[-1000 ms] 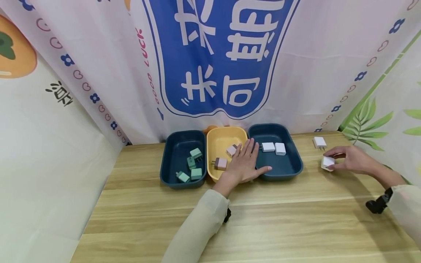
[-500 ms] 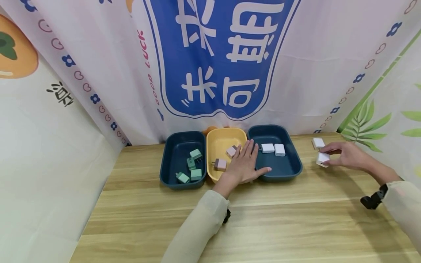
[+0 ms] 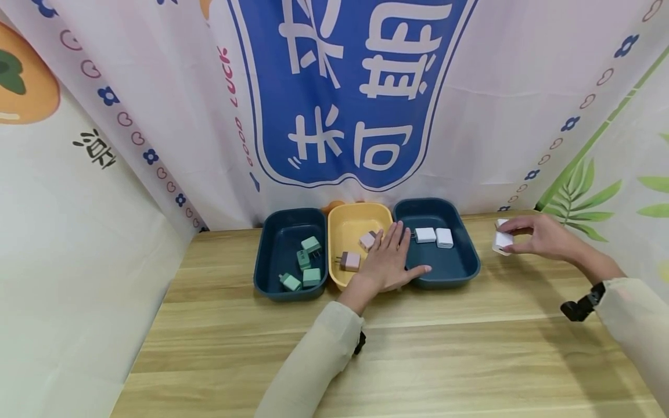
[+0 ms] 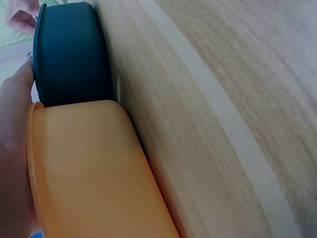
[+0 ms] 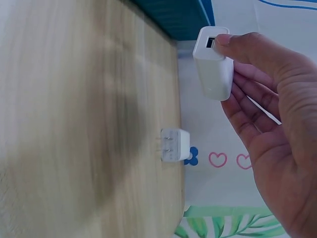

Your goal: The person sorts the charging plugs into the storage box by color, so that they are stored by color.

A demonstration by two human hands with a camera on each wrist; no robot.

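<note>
My right hand [image 3: 543, 236] pinches a white charger [image 3: 502, 242] between thumb and fingers, right of the right-hand blue tray [image 3: 473, 261]. The right wrist view shows this charger [image 5: 213, 69] raised off the table, its USB port by the thumb. A second white charger [image 5: 174, 145] lies on the table with its prongs showing; the head view has it mostly hidden behind the held one. With fingers straight and spread, my left hand [image 3: 387, 261] rests across the yellow tray [image 3: 360, 208] and the right-hand blue tray's edge. Two white chargers [image 3: 435, 236] lie in that blue tray.
Two pink-and-brown chargers [image 3: 351, 261] lie in the yellow tray, one partly behind my left fingers. A left-hand blue tray [image 3: 277, 220] holds several green chargers [image 3: 311, 277]. All trays stand side by side on the wooden table [image 3: 418, 360], against a printed curtain [image 3: 481, 145].
My right hand has lifted the white charger and carried it left and slightly away from me, over the second charger's place. The left hand stays where it was.
</note>
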